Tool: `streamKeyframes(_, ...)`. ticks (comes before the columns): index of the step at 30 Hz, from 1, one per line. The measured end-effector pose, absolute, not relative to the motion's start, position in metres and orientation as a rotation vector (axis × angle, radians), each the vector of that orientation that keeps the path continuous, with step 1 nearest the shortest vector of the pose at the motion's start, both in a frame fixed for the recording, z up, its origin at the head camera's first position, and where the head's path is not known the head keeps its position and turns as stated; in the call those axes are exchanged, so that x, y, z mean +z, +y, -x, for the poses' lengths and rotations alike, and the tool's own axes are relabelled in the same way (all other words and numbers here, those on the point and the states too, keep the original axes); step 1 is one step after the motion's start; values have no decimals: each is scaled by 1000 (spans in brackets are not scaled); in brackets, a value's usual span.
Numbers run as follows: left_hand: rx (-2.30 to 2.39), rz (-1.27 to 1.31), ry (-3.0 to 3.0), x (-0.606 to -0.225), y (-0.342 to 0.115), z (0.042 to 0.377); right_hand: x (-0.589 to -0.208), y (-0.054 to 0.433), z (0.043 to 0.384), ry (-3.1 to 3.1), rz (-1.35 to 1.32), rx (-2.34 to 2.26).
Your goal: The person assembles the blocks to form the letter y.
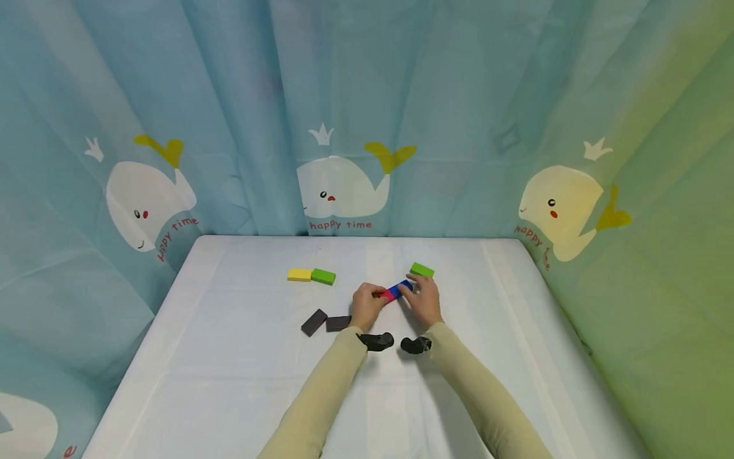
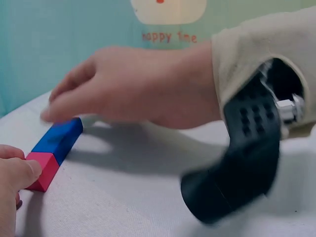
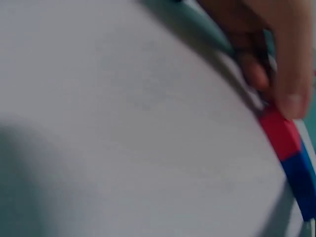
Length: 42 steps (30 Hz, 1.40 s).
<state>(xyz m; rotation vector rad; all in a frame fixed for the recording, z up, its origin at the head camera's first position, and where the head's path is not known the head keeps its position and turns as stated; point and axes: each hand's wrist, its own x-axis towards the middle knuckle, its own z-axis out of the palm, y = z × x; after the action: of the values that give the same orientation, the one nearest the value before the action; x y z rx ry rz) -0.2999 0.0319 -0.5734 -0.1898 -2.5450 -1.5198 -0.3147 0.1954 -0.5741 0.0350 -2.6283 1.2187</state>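
My left hand point(image 1: 367, 305) pinches a pinkish-red block point(image 2: 44, 170) between thumb and fingers. End to end with it lies a blue block point(image 2: 59, 138), and the two form a slanting row on the white table. Over the far end of the blue block hovers my right hand point(image 1: 423, 299), thumb and fingers spread apart and blurred in the left wrist view. Just beyond that hand sits a green block point(image 1: 422, 269). In the right wrist view the left thumb presses on the red block point(image 3: 281, 133), with the blue block point(image 3: 300, 182) below it.
To the left, a yellow block point(image 1: 299, 275) and another green block point(image 1: 323, 276) lie end to end. Two dark blocks point(image 1: 313, 322) point(image 1: 338, 324) rest near my left wrist. Blue whale-print curtains point(image 1: 246, 127) surround the white table point(image 1: 229, 382).
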Motion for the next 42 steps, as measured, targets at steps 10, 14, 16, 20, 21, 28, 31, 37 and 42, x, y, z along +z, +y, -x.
streamKeyframes(10,-1553,120,-2602,-576,33,301,-565,239,336,-2504,32,1384)
streamKeyframes(14,-1560,126,-2599,-575,32,302,-570,253,347,-2593,16,1327)
streamKeyframes(16,-1567,125,-2595,-575,32,301,-573,256,350,-2643,21,1287)
streamKeyframes(20,-1582,117,-2593,-575,32,299,-576,258,352,-2724,43,1231)
streamKeyframes(21,-1589,116,-2591,-575,32,299,-577,259,352,-2735,42,1219)
streamKeyframes(28,-1623,114,-2565,-575,34,296,-583,258,351,-2680,122,1080)
streamKeyframes(31,-1614,142,-2539,-575,34,295,-583,256,349,-2652,188,1060)
streamKeyframes(37,-1581,199,-2506,-577,33,296,-583,266,350,-2768,-31,989)
streamKeyframes(42,-1591,139,-2573,-575,34,298,-579,276,356,-2892,-231,905)
